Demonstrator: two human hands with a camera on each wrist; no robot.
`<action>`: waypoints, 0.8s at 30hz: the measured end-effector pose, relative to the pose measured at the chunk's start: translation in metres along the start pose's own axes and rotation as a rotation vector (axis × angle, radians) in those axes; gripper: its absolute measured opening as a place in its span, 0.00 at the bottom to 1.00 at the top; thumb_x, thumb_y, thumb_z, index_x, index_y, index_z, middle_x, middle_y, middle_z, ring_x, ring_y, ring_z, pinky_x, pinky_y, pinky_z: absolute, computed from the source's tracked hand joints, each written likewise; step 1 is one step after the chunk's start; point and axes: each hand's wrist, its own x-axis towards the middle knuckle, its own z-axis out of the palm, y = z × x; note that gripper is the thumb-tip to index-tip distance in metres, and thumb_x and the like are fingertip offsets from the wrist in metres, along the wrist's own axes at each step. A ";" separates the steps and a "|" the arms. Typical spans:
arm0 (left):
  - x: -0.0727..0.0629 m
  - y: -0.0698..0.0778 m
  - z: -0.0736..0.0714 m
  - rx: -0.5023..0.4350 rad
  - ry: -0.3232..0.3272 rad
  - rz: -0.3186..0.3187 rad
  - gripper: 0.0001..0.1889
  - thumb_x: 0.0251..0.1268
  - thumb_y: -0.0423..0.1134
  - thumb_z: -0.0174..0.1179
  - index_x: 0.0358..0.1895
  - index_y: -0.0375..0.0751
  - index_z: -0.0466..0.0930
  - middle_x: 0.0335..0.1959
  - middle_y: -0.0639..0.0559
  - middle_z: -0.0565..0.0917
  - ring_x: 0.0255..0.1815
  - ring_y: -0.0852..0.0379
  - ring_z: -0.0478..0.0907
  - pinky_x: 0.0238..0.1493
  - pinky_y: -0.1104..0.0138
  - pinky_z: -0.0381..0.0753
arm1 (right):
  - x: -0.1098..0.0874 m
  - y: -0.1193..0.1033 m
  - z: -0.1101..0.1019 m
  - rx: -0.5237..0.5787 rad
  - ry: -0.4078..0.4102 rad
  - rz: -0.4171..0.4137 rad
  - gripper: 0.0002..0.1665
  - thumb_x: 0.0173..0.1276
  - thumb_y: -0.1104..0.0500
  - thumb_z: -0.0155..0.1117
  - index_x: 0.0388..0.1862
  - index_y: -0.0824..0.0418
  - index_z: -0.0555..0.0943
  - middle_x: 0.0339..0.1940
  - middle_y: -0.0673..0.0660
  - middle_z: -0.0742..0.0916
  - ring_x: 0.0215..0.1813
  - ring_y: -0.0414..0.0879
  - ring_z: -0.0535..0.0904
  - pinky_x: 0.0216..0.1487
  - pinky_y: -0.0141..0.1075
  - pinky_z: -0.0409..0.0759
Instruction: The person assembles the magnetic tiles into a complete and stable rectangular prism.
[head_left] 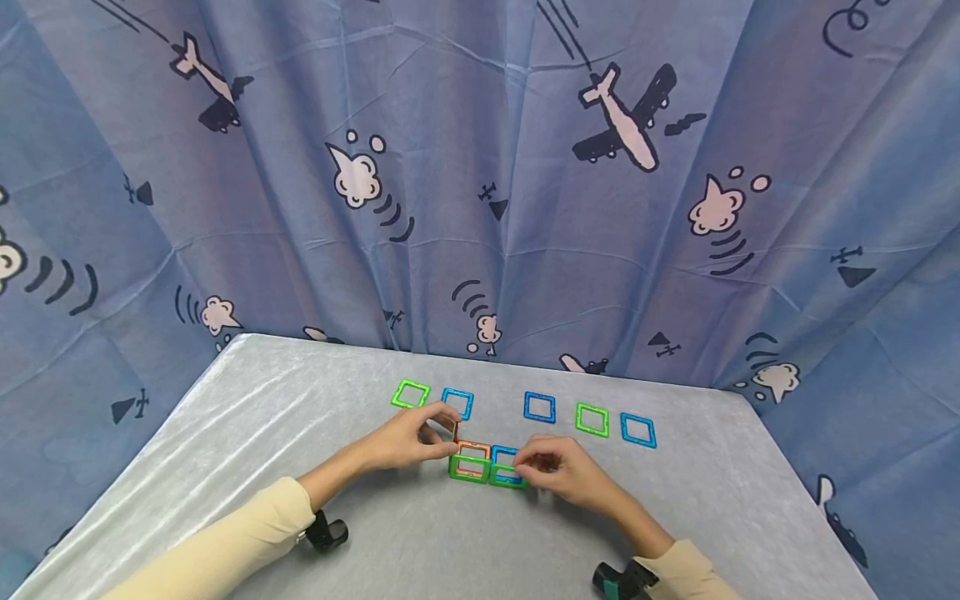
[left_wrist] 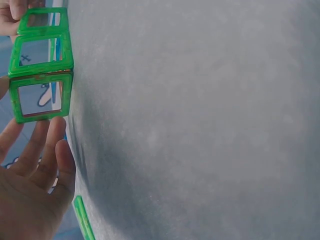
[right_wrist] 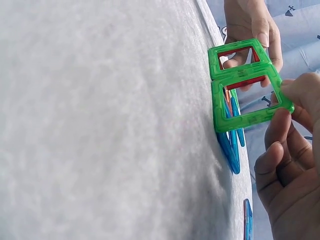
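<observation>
Orange (head_left: 476, 445) and blue (head_left: 506, 451) square magnetic tiles lie side by side on the table in the head view. Green tiles (head_left: 469, 479) stand along their near side. My left hand (head_left: 408, 435) holds the left end, its thumb and fingers around the upright red tile (head_left: 455, 432). In the left wrist view its fingertips meet the edge of a green tile (left_wrist: 42, 118). At the other end my right hand (head_left: 566, 471) pinches the upper corner of the right green tile (right_wrist: 250, 119) between thumb and finger. The remaining right fingers curl beneath.
Behind the structure, loose square tiles lie flat in a row: green (head_left: 412, 383), blue (head_left: 459, 392), blue (head_left: 540, 420), green (head_left: 592, 407) and blue (head_left: 638, 417). A pale cloth covers the table (head_left: 420, 533). The patterned blue curtain (head_left: 300, 208) hangs at its back edge.
</observation>
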 end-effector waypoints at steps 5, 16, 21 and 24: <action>0.000 0.000 0.000 0.000 0.000 0.013 0.22 0.71 0.41 0.67 0.62 0.35 0.74 0.53 0.43 0.82 0.41 0.56 0.85 0.42 0.62 0.83 | 0.000 0.000 0.000 0.002 -0.005 0.042 0.04 0.71 0.64 0.69 0.42 0.57 0.88 0.33 0.50 0.84 0.32 0.42 0.77 0.31 0.33 0.77; 0.000 0.000 0.000 -0.002 0.007 -0.015 0.23 0.70 0.41 0.67 0.63 0.36 0.75 0.53 0.46 0.82 0.41 0.58 0.85 0.43 0.63 0.83 | 0.000 0.003 -0.003 0.040 -0.032 0.036 0.05 0.72 0.66 0.67 0.44 0.61 0.87 0.35 0.54 0.85 0.33 0.42 0.78 0.31 0.33 0.78; 0.001 0.000 0.000 -0.009 0.004 -0.015 0.23 0.70 0.41 0.68 0.63 0.36 0.75 0.53 0.46 0.82 0.41 0.58 0.85 0.43 0.62 0.83 | -0.003 0.008 -0.011 0.054 -0.048 0.061 0.06 0.75 0.65 0.64 0.46 0.62 0.87 0.38 0.55 0.86 0.33 0.43 0.80 0.32 0.35 0.80; 0.001 0.000 -0.001 -0.015 0.005 -0.015 0.24 0.70 0.41 0.67 0.64 0.36 0.74 0.53 0.45 0.82 0.42 0.57 0.85 0.43 0.62 0.83 | -0.002 0.013 -0.017 0.022 -0.043 0.070 0.07 0.75 0.64 0.64 0.46 0.64 0.87 0.38 0.56 0.86 0.33 0.44 0.80 0.32 0.36 0.80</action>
